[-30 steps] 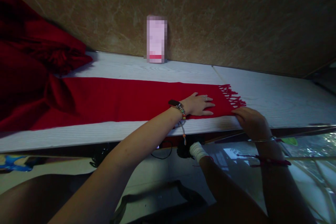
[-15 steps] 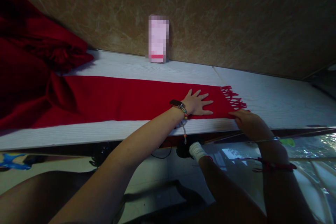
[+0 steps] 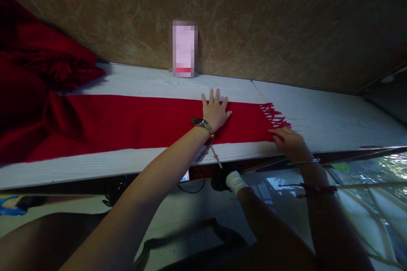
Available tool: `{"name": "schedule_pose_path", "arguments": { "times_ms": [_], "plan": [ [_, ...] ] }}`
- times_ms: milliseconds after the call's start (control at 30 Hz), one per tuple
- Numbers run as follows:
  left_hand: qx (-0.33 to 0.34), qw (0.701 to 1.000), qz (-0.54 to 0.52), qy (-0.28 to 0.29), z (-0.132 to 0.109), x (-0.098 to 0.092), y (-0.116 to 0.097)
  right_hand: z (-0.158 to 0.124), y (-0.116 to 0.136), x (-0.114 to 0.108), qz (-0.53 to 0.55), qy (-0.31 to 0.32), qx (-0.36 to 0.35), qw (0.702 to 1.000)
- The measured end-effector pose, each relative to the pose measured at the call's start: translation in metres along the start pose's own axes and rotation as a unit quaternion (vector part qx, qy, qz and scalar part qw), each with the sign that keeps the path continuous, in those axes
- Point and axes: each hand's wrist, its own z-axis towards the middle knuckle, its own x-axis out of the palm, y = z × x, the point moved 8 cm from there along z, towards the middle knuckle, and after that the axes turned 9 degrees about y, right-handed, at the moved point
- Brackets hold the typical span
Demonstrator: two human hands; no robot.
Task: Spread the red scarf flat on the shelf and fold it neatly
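Note:
A long red scarf (image 3: 152, 120) lies flat along a white wood-grain ledge, its fringe (image 3: 276, 115) at the right end. Spread across the middle-right part of it is my left hand (image 3: 215, 112), palm down, fingers reaching the scarf's far edge. That wrist wears a dark-faced watch and a beaded bracelet. At the near corner by the fringe, my right hand (image 3: 288, 140) has its fingers bent together on the scarf's edge; its fingertips are partly hidden. To the left, the scarf runs into a bunched heap of red cloth (image 3: 38, 46) with more fringe.
A blurred-out pink packet-like thing (image 3: 184, 48) leans upright on the brown marbled wall (image 3: 270, 21) behind the white ledge (image 3: 337, 118). Below the ledge are a dark cable, a white-socked foot (image 3: 235, 183) and a blue object (image 3: 12, 205) on the left.
My left hand has moved left and away from me across the scarf, turning its fingers toward the wall. My right hand stays at the fringed corner. The whole view has shifted slightly.

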Motion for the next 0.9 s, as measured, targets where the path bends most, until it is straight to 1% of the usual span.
{"name": "schedule_pose_path", "arguments": {
  "times_ms": [67, 133, 200, 267, 367, 467, 600, 733, 833, 900],
  "plan": [
    [0.102, 0.994, 0.002, 0.023, -0.006, 0.006, -0.031, -0.002, -0.006, -0.001, 0.044, -0.038, -0.031, 0.998],
    [0.198, 0.978, 0.012, 0.069, -0.013, 0.016, -0.058, -0.005, -0.011, -0.004, 0.072, -0.077, -0.046, 0.993],
    [0.259, 0.958, 0.028, 0.115, -0.020, 0.026, -0.075, -0.007, -0.009, -0.007, 0.084, -0.108, -0.062, 0.989],
    [0.282, 0.948, 0.038, 0.142, -0.022, 0.033, -0.080, -0.007, 0.000, -0.011, 0.087, -0.129, -0.088, 0.984],
    [0.273, 0.949, 0.042, 0.154, -0.020, 0.036, -0.077, -0.006, 0.017, -0.014, 0.098, -0.132, -0.129, 0.978],
    [0.249, 0.954, 0.041, 0.160, -0.018, 0.036, -0.072, -0.001, 0.024, -0.011, 0.118, -0.113, -0.140, 0.976],
    [0.208, 0.965, 0.028, 0.157, -0.014, 0.036, -0.068, 0.008, 0.021, -0.004, 0.127, -0.091, -0.127, 0.979],
    [0.178, 0.971, 0.012, 0.157, -0.009, 0.036, -0.060, 0.023, 0.017, 0.007, 0.122, -0.032, -0.099, 0.987],
    [0.144, 0.976, 0.003, 0.165, -0.003, 0.034, -0.046, 0.035, 0.019, 0.011, 0.109, 0.010, -0.077, 0.991],
    [0.114, 0.980, -0.003, 0.163, 0.002, 0.031, -0.033, 0.040, 0.022, 0.011, 0.092, 0.019, -0.062, 0.994]
  ]
}}
